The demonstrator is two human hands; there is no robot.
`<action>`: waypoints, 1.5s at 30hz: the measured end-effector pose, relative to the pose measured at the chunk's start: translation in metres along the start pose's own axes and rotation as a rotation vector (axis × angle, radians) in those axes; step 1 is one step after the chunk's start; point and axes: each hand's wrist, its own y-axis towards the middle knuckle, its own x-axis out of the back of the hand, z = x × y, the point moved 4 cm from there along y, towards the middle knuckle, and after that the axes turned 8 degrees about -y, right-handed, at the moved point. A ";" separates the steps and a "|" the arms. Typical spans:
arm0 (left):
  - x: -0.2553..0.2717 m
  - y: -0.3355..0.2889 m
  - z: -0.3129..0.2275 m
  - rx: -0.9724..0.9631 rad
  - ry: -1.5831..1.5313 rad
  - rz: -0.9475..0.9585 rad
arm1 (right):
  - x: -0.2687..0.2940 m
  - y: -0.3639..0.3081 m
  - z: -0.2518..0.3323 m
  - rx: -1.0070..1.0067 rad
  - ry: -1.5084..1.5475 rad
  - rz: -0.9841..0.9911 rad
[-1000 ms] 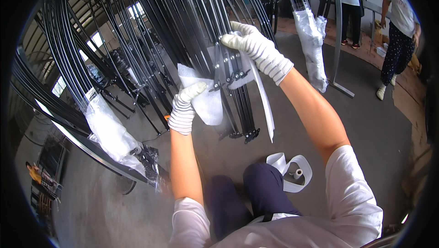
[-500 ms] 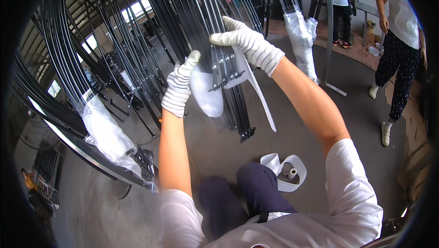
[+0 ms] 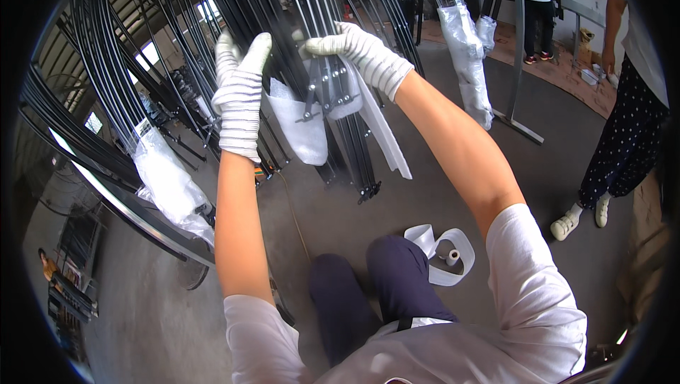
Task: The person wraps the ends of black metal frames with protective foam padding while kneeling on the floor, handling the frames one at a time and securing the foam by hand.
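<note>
White striped gloves cover both hands. My right hand (image 3: pixel 365 58) is closed round a bundle of black metal rods (image 3: pixel 312 1), with its finger pointing left across them. A white foam strip (image 3: pixel 301 132) goes around this bundle near bolted joints; its other end (image 3: pixel 386 139) hangs down below my right hand. To the left, my left hand (image 3: pixel 239 100) is raised beside a second thick group of black rods (image 3: pixel 237 5). Its thumb and fingers are apart, and I see nothing between them. The bundle's lower ends (image 3: pixel 367 189) hang above the floor.
Rod bundles with wrapped ends hang at left (image 3: pixel 170 178) and right (image 3: pixel 464 58). A curved metal rail (image 3: pixel 127 207) passes at lower left. A loose white strip (image 3: pixel 464 249) and small roll (image 3: pixel 452 257) lie by my right knee. A person (image 3: pixel 623 122) stands at right.
My left hand has moved left and up, off the foam strip, and its fingers have spread. My right hand stays on the bundle. The person at right has come nearer.
</note>
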 end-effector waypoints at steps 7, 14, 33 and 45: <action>0.020 -0.025 -0.047 -0.248 -0.302 0.116 | 0.001 0.008 -0.001 0.019 -0.038 -0.082; -0.024 -0.031 -0.047 -0.592 -0.067 0.233 | -0.004 -0.003 0.004 0.085 -0.073 -0.123; -0.099 0.181 -0.204 -0.178 0.173 0.265 | -0.039 -0.001 0.016 -0.487 0.041 -0.129; -0.165 0.400 -0.164 0.180 0.381 -0.228 | -0.017 -0.020 0.012 -0.478 -0.114 -0.178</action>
